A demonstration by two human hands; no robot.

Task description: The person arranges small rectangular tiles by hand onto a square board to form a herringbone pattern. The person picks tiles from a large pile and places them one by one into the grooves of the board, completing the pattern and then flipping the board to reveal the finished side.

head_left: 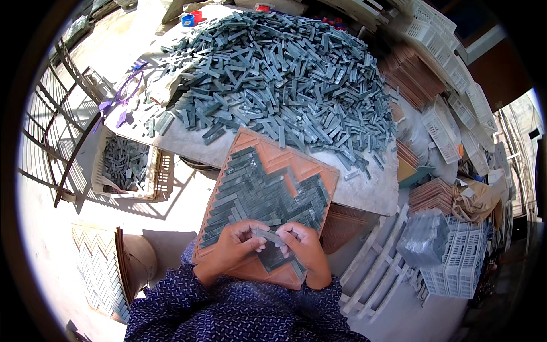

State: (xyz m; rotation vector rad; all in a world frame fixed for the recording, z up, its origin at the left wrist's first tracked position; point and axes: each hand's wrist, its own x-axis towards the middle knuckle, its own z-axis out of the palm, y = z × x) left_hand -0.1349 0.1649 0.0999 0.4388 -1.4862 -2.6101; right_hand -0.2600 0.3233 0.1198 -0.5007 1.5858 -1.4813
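Between my fingertips is a small grey-green stone strip tile [269, 235]. My left hand [238, 242] pinches one end of it and my right hand [300, 242] the other, just above an orange-brown tray [245, 139]. That tray leans from my lap against the table edge. Dark green strip tiles [250, 188] fill much of it in a herringbone pattern. Bare orange slots show near its upper right and along the lower side. My hands hide part of the lower rows.
A large heap of loose strip tiles [285, 74] covers the table [376, 194] ahead. At left stands a crate [152, 171] of tiles, with a herringbone panel [98, 268] below it. To the right are white plastic crates [456, 256], a wooden pallet [373, 268] and stacked orange-brown trays [411, 74].
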